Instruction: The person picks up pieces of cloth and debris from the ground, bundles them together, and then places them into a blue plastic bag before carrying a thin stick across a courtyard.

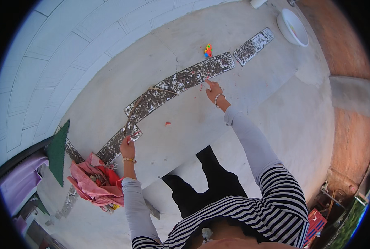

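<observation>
My right hand (214, 91) reaches over the near edge of a long mottled dark-and-white strip (201, 72), index finger stretched out. Small red scraps (201, 87) lie at its fingertip and on the floor beside it. My left hand (127, 148) is beside the nearer end of the strip, its fingers drawn together. Whatever they hold is too small to make out. Close to those fingers is the lower end of a thin bent brown stick (141, 98), which lies across the strip. Just below and left of this hand sits a heap of pink and red cloth (94, 178).
Beyond the strip lies a small bright red, yellow and green toy-like thing (208, 50). A separate mottled slab (254, 45) and a white basin (293, 27) are at the far right. A green triangular piece (58, 151) stands at left by the pale tiled wall (48, 66).
</observation>
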### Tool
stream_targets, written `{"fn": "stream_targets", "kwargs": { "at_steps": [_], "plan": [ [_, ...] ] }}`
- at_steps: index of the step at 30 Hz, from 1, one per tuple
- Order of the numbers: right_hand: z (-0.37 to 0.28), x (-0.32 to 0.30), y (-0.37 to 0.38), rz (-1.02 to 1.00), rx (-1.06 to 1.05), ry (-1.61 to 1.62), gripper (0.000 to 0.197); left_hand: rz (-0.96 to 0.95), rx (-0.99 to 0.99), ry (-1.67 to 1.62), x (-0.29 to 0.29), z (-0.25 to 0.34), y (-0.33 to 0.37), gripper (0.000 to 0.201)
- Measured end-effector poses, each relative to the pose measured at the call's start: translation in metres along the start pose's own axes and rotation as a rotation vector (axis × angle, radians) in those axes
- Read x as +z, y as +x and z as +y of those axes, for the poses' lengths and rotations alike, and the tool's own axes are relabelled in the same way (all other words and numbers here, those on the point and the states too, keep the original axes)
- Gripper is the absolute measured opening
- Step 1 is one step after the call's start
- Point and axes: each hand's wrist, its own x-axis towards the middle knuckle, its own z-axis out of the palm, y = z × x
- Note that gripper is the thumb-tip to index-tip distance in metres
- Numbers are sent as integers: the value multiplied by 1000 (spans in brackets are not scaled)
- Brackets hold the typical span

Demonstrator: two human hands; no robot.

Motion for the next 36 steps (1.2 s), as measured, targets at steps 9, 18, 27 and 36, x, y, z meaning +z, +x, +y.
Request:
{"fn": "stream_targets", "kwargs": {
  "at_steps": [9, 18, 27, 36],
  "plan": [
    [8, -44, 176, -98, 78, -377, 46, -165, -262, 414, 63, 64, 101, 57],
    [106, -42, 111, 200, 31, 435, 28, -123, -185, 475, 72, 80, 76, 16],
    [40, -86, -91, -253, 492, 1360, 42, -169, -408, -415, 53, 149, -91, 17],
    [-112, -172, -72, -743, 254, 1858, 29, 0, -516, -694, -20, 201, -194, 15]
  ]
}}
